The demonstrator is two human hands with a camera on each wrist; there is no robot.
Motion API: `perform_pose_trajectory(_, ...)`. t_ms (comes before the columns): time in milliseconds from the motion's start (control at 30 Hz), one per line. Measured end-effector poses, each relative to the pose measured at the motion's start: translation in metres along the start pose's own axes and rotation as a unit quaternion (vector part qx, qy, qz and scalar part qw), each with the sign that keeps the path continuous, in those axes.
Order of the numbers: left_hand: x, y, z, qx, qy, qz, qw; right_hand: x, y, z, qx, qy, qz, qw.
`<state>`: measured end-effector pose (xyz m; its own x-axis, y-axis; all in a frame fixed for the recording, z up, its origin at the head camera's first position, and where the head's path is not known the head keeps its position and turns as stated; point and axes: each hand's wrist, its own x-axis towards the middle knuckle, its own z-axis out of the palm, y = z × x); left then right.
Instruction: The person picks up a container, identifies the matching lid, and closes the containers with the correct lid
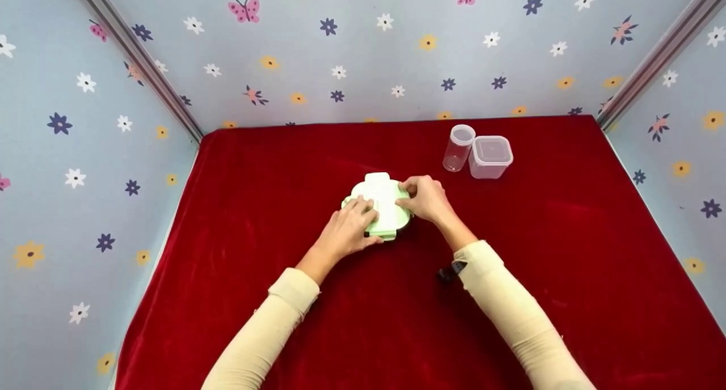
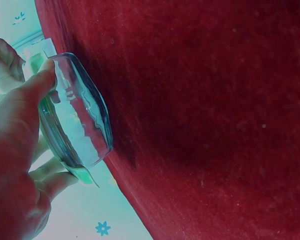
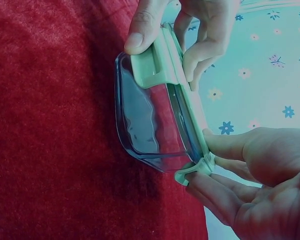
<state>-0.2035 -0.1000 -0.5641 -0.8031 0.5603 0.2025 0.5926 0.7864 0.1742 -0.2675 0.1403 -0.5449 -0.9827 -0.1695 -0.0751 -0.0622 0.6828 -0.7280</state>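
A clear glass food container [image 3: 138,117] with a pale green clip-on lid [image 1: 387,204] sits on the red cloth. My left hand [image 1: 353,225] lies over the lid's left part and grips it, its thumb on the front clip [image 3: 149,67] and its fingers bent over the top. On the opposite side my right hand [image 1: 426,199] pinches the lid's right clip [image 3: 192,170] between thumb and fingers. That clip stands outward from the glass wall in the right wrist view. Another clip [image 2: 84,175] hangs angled outward near the left fingers in the left wrist view.
Behind and to the right stand a clear cylindrical jar [image 1: 458,148] and a square plastic tub [image 1: 490,156] with a lid, side by side. Red cloth [image 1: 255,208] covers the table. Flower-patterned walls [image 1: 363,50] enclose its back and sides.
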Motion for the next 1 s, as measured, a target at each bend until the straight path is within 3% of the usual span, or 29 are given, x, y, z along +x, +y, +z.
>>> perform_pose_trajectory(400,-0.001,0.001,0.005,0.023,0.027,0.019,0.9992,-0.003,-0.007,-0.004,-0.008,0.001,0.003,1.0000)
perform_pose_trajectory(433,-0.001,0.000,0.006,0.030,0.034,0.023,0.9987,0.003,0.005,0.001,0.001,0.005,-0.009,0.9999)
perform_pose_trajectory(600,-0.005,-0.004,0.010,0.050,0.057,0.036,0.9965,0.002,0.006,0.003,0.006,0.001,-0.003,1.0000)
perform_pose_trajectory(667,-0.005,-0.005,0.011,0.044,0.056,0.036,0.9968,-0.006,-0.006,-0.001,-0.001,-0.003,0.012,0.9999)
perform_pose_trajectory(867,-0.003,-0.007,0.008,0.011,0.049,0.020,0.9985,-0.005,-0.008,-0.001,-0.006,0.003,0.010,0.9999)
perform_pose_trajectory(1000,0.000,-0.011,0.000,-0.034,0.066,0.019,0.9970,0.003,0.000,0.001,0.006,0.001,0.006,1.0000)
